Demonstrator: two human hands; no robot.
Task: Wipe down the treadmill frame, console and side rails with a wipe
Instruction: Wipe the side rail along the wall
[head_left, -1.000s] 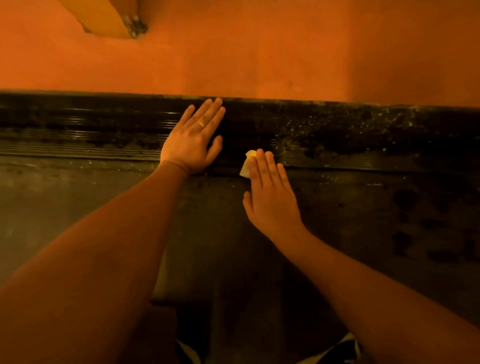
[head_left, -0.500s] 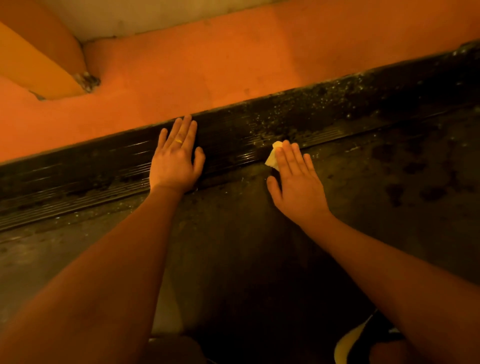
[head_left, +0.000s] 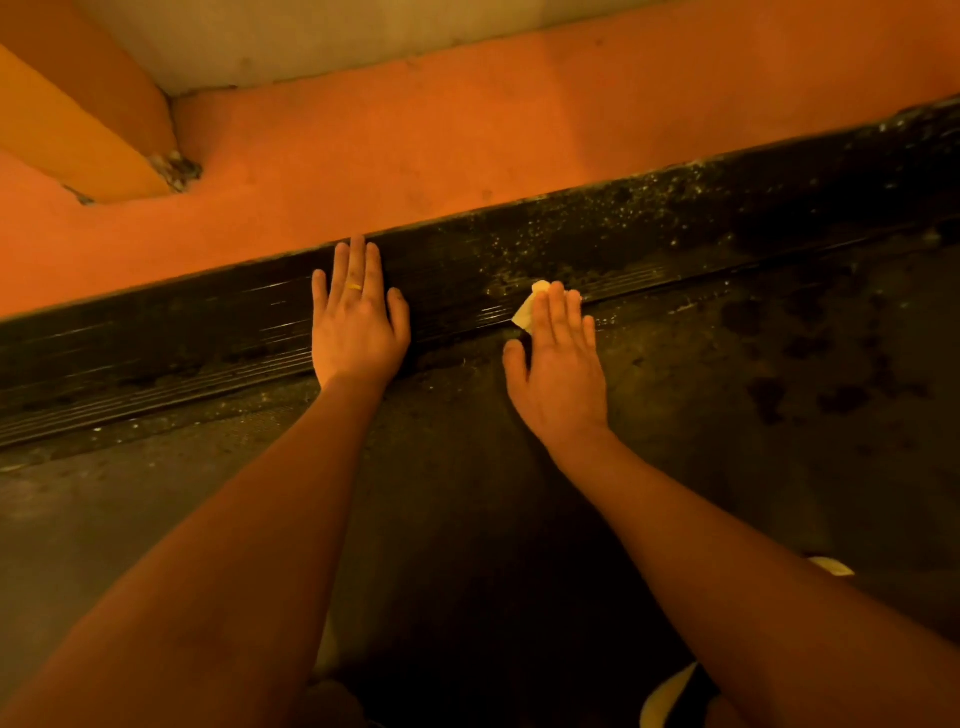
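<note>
Seen from the head camera, a person's left hand (head_left: 358, 327) lay flat at centre frame on the dark, ribbed side rail (head_left: 675, 234), fingers straight and close together, a ring (head_left: 355, 286) on one of them. Just right of centre, the right hand (head_left: 558, 374) pressed a pale wipe (head_left: 527, 312) onto the rail's near edge with straight fingers, the wipe showing at the fingertips. The speckled rail ran diagonally from lower left to upper right, between the orange floor (head_left: 467, 130) above and the treadmill belt (head_left: 779, 415) below.
</note>
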